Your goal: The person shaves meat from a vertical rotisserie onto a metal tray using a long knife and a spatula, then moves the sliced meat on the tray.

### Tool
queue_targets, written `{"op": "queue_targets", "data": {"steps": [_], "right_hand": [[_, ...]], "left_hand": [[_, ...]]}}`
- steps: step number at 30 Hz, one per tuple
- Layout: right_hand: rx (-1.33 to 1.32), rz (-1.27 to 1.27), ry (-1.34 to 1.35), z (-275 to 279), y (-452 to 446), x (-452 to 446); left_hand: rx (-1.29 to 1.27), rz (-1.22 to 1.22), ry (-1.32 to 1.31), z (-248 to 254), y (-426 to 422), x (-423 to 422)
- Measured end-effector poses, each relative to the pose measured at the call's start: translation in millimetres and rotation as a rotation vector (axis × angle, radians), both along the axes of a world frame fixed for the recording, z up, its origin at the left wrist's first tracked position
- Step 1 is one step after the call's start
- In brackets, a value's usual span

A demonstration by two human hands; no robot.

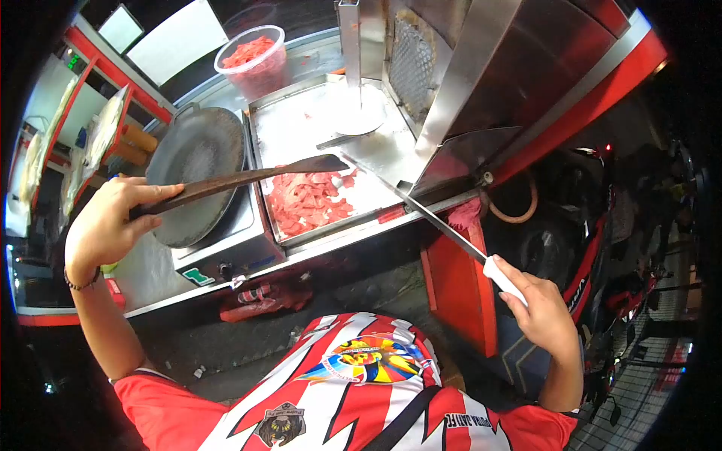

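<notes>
My left hand [113,222] is closed around the handle of a long dark wooden spatula [256,177], its flat end over the metal tray [289,135]. In my right hand [538,308] is the white handle of a long knife [444,225]. The blade reaches up and left over the tray, its tip close to the spatula's end. Below the spatula, a heap of thin reddish meat slices [308,201] lies in the tray's near left part. At the back of the tray stands an upright metal spit [352,45] over a round plate [361,116].
Left of the tray, a black round pan [199,173] sits on a stove [226,255]. A clear tub [256,64] of reddish pieces stands behind. A metal grill unit [412,68] with panels rises at right. A red box [459,293] stands below the counter, with motorbike parts beyond.
</notes>
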State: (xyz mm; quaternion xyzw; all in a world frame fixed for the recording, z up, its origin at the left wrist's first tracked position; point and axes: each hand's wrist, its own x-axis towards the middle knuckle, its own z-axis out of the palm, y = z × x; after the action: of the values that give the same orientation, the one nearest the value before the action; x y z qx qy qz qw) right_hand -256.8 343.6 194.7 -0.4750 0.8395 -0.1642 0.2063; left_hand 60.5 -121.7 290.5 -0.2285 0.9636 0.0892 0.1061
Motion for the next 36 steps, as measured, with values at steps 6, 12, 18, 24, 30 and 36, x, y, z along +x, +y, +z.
{"op": "queue_targets", "data": {"steps": [6,12,18,24,30,36], "right_hand": [[0.068,-0.018,0.039,17,10,4],[0.130,-0.007,0.042,18,12,8],[0.171,0.015,0.061,19,8,9],[0.197,0.042,0.067,13,3,8],[0.158,0.051,0.036,5,-5,14],[0.285,0.096,0.095,43,-2,17]], "left_hand": [[-0.037,-0.090,0.027,-6,2,-2],[-0.086,-0.032,-0.086,-7,15,-23],[-0.128,-0.062,-0.060,-7,19,-20],[-0.150,-0.070,-0.047,-5,26,-22],[-0.128,-0.003,-0.095,-7,33,-28],[-0.127,0.020,-0.076,-16,40,-25]]}}
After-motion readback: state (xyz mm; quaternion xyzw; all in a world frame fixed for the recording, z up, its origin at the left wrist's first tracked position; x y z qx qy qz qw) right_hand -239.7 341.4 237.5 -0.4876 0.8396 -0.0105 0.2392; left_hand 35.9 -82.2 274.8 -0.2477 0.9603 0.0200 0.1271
